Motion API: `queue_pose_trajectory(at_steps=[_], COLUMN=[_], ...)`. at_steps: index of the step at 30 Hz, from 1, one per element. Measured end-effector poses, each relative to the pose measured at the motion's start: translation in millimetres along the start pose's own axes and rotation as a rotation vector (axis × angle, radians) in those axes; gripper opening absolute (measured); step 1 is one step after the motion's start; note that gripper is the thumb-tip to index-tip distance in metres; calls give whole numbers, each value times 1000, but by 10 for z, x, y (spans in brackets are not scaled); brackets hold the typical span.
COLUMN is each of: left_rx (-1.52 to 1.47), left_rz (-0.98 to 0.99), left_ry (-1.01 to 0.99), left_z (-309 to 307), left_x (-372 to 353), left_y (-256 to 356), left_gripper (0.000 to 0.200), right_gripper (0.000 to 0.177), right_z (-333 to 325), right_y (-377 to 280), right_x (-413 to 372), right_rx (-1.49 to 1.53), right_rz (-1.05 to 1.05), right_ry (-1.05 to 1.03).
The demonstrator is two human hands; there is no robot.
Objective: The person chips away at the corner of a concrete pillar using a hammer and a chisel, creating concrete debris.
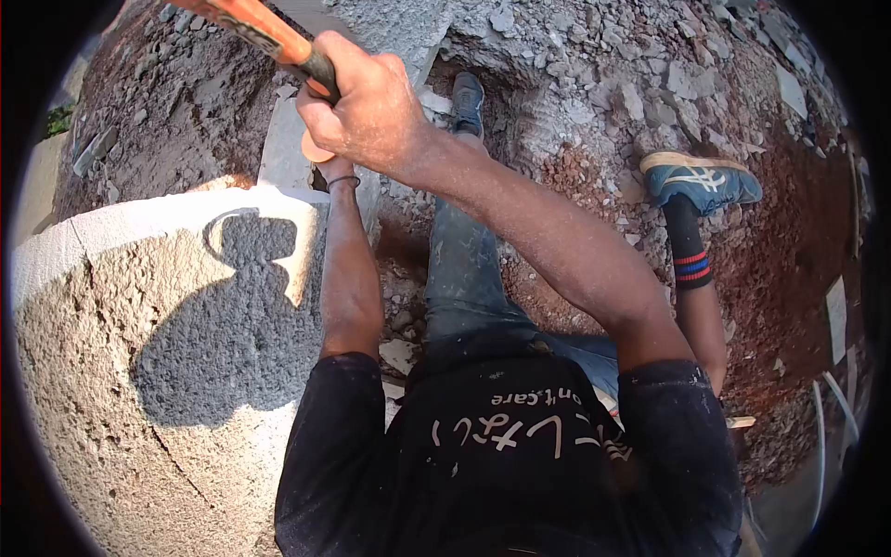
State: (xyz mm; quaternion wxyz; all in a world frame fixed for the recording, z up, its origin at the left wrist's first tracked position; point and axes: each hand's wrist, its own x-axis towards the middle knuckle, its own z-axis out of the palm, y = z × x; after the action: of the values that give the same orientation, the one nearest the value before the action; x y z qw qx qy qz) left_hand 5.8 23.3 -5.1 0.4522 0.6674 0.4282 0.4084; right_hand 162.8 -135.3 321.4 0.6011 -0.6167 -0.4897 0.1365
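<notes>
My right hand (367, 102) is closed around the black grip of an orange hammer handle (264, 28). The handle slants up to the left and leaves the view at the top, so its head is out of sight. My left forearm (351, 269) reaches forward beside the rough concrete block, with a dark band (343, 179) at the wrist. Most of my left hand is hidden behind the right one, and I cannot see what its fingers do. A small rounded orange-tan shape (316, 148) shows just below my right hand; I cannot make out what it is.
A pitted concrete block (74, 353) fills the left side, with shadows across it. Broken rubble (594, 56) and reddish soil (780, 278) spread ahead and right. One blue shoe (467, 97) stands in a hollow; another blue shoe (705, 183) rests on debris. Pale strips (840, 408) lie far right.
</notes>
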Motion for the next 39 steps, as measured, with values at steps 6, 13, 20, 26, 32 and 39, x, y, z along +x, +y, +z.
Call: queue_pose_trajectory(at_steps=[6,13,20,26,32,39], left_rx=[729,206,424,219,151,367], left_rz=[256,20,-30,-153,-89,25], left_ry=[-8,29,-28,-86,5,-11], left_z=[2,70,-42,-69,-17,-28], left_x=[88,60,115,66,45,112], left_y=[-13,32,63,1,103,-69], left_gripper=[57,56,60,51,51,45], right_gripper=[17,13,15,15,14,12], right_z=[29,-251,174,-238,172,-122], right_y=[965,-139,1229,-101,476,207], right_x=[-854,28,-1134,-163,-478,-224], right_rx=[-551,-55,-524,-49,-11,-196], right_rz=[363,-60,300,163,307,334], right_ry=[-564,30,-440,-193,-158,-424])
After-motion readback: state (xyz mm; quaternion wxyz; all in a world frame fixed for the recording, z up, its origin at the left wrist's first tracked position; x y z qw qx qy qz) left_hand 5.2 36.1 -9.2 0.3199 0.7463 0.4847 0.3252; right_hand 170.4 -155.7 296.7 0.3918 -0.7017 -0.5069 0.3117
